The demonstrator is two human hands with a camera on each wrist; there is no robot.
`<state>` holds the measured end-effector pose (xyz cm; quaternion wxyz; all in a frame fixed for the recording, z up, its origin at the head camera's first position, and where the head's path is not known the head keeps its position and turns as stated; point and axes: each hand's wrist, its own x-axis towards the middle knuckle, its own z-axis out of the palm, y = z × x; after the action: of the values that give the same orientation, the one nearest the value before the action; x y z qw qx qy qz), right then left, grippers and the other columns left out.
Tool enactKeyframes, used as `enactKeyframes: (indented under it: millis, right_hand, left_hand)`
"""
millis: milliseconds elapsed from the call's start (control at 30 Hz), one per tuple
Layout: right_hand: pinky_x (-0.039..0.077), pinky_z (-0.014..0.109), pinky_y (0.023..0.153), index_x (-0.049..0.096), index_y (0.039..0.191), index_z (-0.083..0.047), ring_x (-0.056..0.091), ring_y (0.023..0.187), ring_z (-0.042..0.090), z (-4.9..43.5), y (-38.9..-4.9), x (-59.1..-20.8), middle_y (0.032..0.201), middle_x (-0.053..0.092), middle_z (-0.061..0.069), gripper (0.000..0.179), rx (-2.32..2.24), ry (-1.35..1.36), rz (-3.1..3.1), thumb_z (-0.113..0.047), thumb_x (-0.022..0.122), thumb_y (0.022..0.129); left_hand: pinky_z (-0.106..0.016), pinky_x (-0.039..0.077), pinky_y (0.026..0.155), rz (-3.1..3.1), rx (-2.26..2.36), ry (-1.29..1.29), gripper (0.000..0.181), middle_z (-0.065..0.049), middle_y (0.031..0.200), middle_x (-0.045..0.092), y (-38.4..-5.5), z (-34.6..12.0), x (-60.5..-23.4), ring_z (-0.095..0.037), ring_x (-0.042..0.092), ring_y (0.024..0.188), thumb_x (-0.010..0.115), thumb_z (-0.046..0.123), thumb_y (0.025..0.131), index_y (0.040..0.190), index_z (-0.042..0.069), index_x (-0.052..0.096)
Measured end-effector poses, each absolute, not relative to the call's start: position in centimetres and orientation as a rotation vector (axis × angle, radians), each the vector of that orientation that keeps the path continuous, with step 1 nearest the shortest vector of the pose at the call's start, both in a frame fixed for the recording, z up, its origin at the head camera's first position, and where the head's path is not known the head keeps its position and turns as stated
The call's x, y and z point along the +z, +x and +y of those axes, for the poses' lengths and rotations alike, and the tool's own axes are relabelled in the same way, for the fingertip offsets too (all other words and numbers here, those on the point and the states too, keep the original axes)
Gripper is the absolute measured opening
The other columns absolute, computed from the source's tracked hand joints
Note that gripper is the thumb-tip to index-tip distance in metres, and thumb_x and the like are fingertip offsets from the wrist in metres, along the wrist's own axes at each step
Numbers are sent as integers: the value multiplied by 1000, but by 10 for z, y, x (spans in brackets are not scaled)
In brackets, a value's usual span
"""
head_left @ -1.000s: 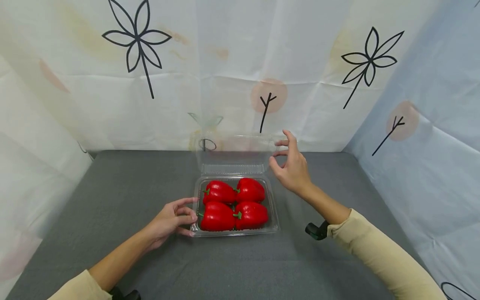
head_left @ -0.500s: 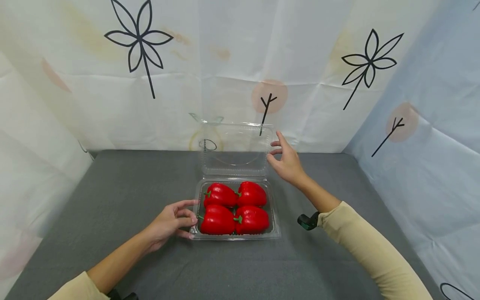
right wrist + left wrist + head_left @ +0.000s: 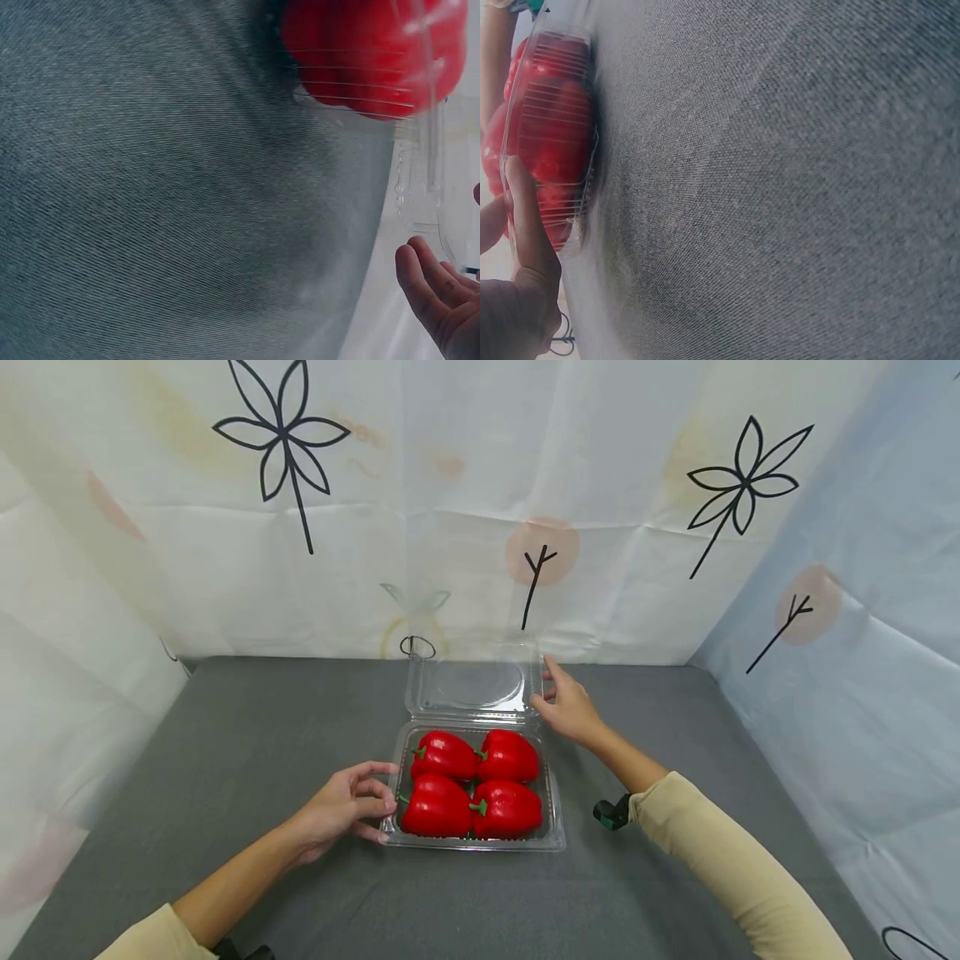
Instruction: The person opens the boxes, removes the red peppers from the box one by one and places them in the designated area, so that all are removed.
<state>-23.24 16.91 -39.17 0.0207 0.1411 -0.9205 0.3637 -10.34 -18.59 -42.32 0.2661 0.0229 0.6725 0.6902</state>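
Note:
Several red bell peppers (image 3: 437, 806) with green stems lie in the base of a clear plastic clamshell container (image 3: 480, 843). My left hand (image 3: 341, 810) holds the container's left rim, thumb on top and a finger against the outer wall, as the left wrist view also shows. Behind the base, the see-through lid (image 3: 472, 685) leans back on its hinge. My right hand (image 3: 573, 706) is at the lid's right edge, its fingertips touching or very near it. In the right wrist view, the fingers (image 3: 431, 281) look relaxed and apart from the thumb.
Dark grey cloth (image 3: 300, 710) covers the table. A pale patterned curtain (image 3: 622, 552) rises right behind the lid, with more hanging at both sides. A dark wrist device (image 3: 611, 812) sits by the right sleeve.
The lid has tilted farther back and down toward the curtain. My right hand has moved down and slightly left along with it. My left hand stays at the container's rim.

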Motion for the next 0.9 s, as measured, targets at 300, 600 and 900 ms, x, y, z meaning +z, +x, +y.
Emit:
enactKeyframes:
  millis: [300,600,900]
  right_hand:
    - [57,49,80,20,157,-1,65,107,37,170,-231,-402,144,47,27,75,1135,481,-2935,-15,57,93]
    - [55,53,86,20,156,-1,62,112,40,172,-227,-413,145,45,29,70,1139,510,-3013,-22,54,97]
    - [55,53,87,23,154,0,64,110,39,173,-229,-414,145,46,29,68,1115,533,-3007,-24,54,99]
  left_hand:
    - [-45,61,73,1797,1853,55,63,-9,94,62,-102,-185,-423,-23,61,83,69,7,93,144,-4,33]
    - [-46,60,73,1753,1844,50,62,-9,93,62,-102,-184,-427,-23,62,79,69,8,93,142,-3,32]
    - [-45,60,75,1748,1837,65,66,-9,93,63,-105,-185,-428,-22,62,77,71,10,92,143,-2,30]
